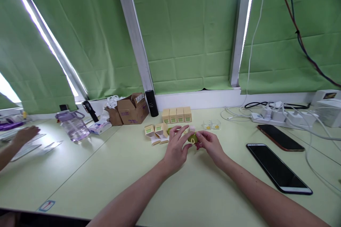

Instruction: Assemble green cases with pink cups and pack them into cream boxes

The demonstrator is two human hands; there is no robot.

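My right hand (211,145) pinches a small olive-green piece (192,138) with a pale loop-shaped mark at its lower edge. My left hand (176,150) has its thumb and forefinger at the left side of the same piece, with the other fingers stretched out above. What kind of thing it is cannot be made out. Just left of my left hand lie two opened small tan boxes (150,130) with flaps out. Another greenish item (169,130) is partly hidden behind my left fingers. Small clear cups (211,125) with yellow bits stand beyond my right hand.
Several closed tan boxes (177,115) stand in a row behind. A cardboard carton (133,109), black cylinder (151,103) and water bottle (73,126) are leftward. Two phones (278,168) and a power strip (282,118) lie right. Another person's hand (26,134) is far left.
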